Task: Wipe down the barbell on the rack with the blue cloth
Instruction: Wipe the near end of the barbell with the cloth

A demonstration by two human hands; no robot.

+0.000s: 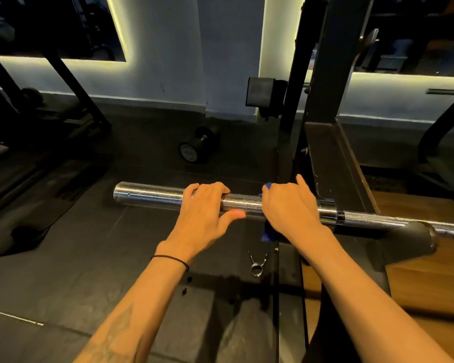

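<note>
The chrome barbell lies across the middle of the view, its sleeve end pointing left and its thinner shaft running right over a rack hook. My left hand grips the sleeve from above, fingers over the top and thumb underneath. Just to its right, my right hand wraps the blue cloth around the sleeve beside the collar. Only a corner of the cloth shows above the hand, and a flap hangs below it.
The black rack upright rises behind my right hand. A spring collar clip lies on the dark floor below the bar. A dumbbell rests near the wall. A wooden platform is at the right.
</note>
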